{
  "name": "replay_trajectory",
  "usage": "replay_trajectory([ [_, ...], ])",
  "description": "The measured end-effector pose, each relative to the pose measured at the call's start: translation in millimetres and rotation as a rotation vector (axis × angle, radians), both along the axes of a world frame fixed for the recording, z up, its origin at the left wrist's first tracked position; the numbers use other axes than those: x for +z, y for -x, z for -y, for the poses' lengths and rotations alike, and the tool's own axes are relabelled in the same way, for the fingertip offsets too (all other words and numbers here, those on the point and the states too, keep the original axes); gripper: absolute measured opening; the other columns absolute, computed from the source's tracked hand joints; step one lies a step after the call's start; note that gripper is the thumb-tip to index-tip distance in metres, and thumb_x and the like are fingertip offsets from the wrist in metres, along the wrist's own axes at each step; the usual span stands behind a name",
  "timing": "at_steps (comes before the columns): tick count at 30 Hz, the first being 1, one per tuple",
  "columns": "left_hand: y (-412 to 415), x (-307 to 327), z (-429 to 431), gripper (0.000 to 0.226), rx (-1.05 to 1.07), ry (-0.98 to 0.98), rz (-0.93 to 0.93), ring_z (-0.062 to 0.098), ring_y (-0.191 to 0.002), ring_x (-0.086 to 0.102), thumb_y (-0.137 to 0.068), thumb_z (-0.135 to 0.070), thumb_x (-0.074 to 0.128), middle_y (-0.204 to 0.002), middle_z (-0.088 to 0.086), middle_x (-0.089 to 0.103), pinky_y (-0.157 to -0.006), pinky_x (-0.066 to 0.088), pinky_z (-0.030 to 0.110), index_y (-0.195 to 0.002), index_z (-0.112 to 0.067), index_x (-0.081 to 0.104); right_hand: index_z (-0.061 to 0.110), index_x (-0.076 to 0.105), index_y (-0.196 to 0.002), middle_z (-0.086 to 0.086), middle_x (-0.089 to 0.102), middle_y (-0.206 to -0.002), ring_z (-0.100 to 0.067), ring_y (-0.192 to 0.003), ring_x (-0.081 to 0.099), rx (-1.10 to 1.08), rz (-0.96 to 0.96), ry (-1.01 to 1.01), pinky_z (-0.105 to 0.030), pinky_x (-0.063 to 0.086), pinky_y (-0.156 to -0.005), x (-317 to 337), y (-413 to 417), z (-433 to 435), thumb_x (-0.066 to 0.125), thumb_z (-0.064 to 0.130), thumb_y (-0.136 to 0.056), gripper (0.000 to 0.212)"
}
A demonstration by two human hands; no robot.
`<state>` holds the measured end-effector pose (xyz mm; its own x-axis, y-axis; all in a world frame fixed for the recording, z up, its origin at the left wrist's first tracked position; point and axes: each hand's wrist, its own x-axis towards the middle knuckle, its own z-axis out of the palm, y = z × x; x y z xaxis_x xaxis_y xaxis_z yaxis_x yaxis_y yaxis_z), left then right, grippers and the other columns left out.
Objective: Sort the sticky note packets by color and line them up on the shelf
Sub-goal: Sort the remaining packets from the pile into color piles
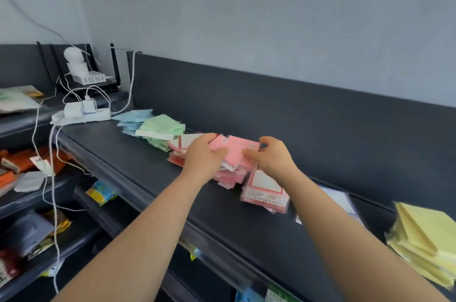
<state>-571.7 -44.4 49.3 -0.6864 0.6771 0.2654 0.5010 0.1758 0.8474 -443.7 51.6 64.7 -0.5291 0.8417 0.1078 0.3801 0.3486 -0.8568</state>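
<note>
Both bare arms stretch forward, forearms rising from the bottom edge and drawing closer toward the wrists. Left hand (203,153) shows its back, fingers curled, thumb pressing on the left end of a pink packet (235,151). Right hand (271,156) mirrors it, thumb pointing inward on the packet's right end, fingers curled behind. The two hands are near each other, not touching.

Wall (271,5): pale blue-grey, plain, evenly lit. Shelf (148,166): dark grey, with raised back panel (271,109). Left corner: white power strip (81,116), trailing white cables (55,227). Lower tiers: packaged goods (101,193)
</note>
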Motion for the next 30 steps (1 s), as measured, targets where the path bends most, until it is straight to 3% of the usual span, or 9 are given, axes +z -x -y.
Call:
replay_trajectory([
  [2, 11, -4, -13, 0.048, 0.025, 0.049, -0.015, 0.022, -0.111, 0.058, -0.089, -0.02, 0.066, -0.125, 0.003, 0.061, -0.089, 0.044, 0.028, -0.134, -0.011, 0.051, -0.006, 0.046, -0.127, -0.023, 0.058, -0.123, -0.039, -0.109, 0.059, -0.014, 0.053, -0.008, -0.052, 0.05, -0.092, 0, 12, -11, 0.069, 0.024, -0.085, 0.057],
  [4, 18, -9, -24, 0.043, 0.024, 0.084, -0.034, 0.019, -0.103, 0.057, -0.09, -0.021, 0.066, -0.122, 0.003, 0.061, -0.082, 0.039, 0.024, -0.129, -0.01, 0.053, -0.004, 0.049, -0.126, -0.02, 0.059, -0.122, -0.036, -0.11, 0.059, -0.015, 0.115, 0.007, -0.048, 0.05, -0.093, -2, 22, -22, 0.068, 0.024, -0.086, 0.052],
  [8, 29, -17, -36, 0.033, 0.014, 0.146, -0.117, 0.015, -0.087, 0.053, -0.088, -0.024, 0.069, -0.109, 0.003, 0.063, -0.073, 0.037, 0.023, -0.115, -0.009, 0.058, 0.008, 0.049, -0.085, -0.01, 0.053, -0.084, -0.024, -0.069, 0.049, -0.015, 0.244, 0.009, -0.03, 0.041, -0.056, -11, 36, -37, 0.067, 0.028, -0.084, 0.027],
  [13, 38, -27, -36, 0.026, 0.01, 0.206, -0.279, 0.025, -0.089, 0.061, -0.085, -0.037, 0.069, -0.09, 0.0, 0.061, -0.071, 0.044, 0.033, -0.094, -0.014, 0.063, 0.013, 0.043, -0.073, 0.001, 0.045, -0.072, -0.017, -0.061, 0.043, -0.071, 0.321, -0.06, -0.026, 0.032, -0.05, -20, 45, -41, 0.07, 0.036, -0.08, 0.036],
  [16, 41, -29, -32, 0.041, -0.017, 0.258, -0.316, 0.024, -0.1, 0.061, -0.089, -0.043, 0.063, -0.113, 0.004, 0.061, -0.086, 0.049, 0.037, -0.119, -0.015, 0.065, 0.013, 0.044, -0.071, 0.002, 0.042, -0.069, -0.015, -0.06, 0.041, -0.1, 0.342, -0.102, -0.026, 0.03, -0.049, -23, 45, -38, 0.068, 0.039, -0.08, 0.037],
  [22, 45, -27, -26, 0.045, -0.08, 0.285, -0.37, 0.026, -0.11, 0.055, -0.094, -0.041, 0.052, -0.126, 0.008, 0.05, -0.092, 0.045, 0.036, -0.131, -0.014, 0.056, 0.014, 0.035, -0.062, -0.001, 0.036, -0.068, -0.023, -0.075, 0.036, -0.129, 0.265, -0.163, -0.03, 0.027, -0.051, -29, 42, -24, 0.058, 0.042, -0.084, 0.043],
  [24, 47, -23, -23, 0.045, -0.076, 0.274, -0.401, 0.028, -0.114, 0.052, -0.094, -0.038, 0.052, -0.128, 0.008, 0.05, -0.092, 0.045, 0.038, -0.132, -0.014, 0.054, 0.003, 0.051, -0.073, -0.013, 0.052, -0.077, -0.033, -0.081, 0.05, -0.156, 0.245, -0.177, -0.037, 0.042, -0.057, -25, 39, -15, 0.056, 0.037, -0.088, 0.037],
  [26, 49, -20, -20, 0.041, -0.071, 0.252, -0.44, 0.028, -0.112, 0.051, -0.094, -0.035, 0.051, -0.126, 0.008, 0.053, -0.09, 0.046, 0.039, -0.128, -0.013, 0.057, -0.008, 0.058, -0.109, -0.024, 0.06, -0.112, -0.039, -0.108, 0.056, -0.186, 0.238, -0.223, -0.048, 0.05, -0.085, -23, 35, -9, 0.054, 0.029, -0.092, 0.041],
  [30, 42, -11, -11, 0.041, -0.106, 0.188, -0.531, 0.028, -0.116, 0.05, -0.095, -0.032, 0.051, -0.131, 0.005, 0.055, -0.094, 0.045, 0.04, -0.132, -0.015, 0.056, 0.008, 0.049, -0.138, -0.007, 0.048, -0.143, -0.023, -0.129, 0.048, -0.223, 0.22, -0.311, -0.032, 0.04, -0.102, -21, 20, 3, 0.052, 0.03, -0.096, 0.047],
])
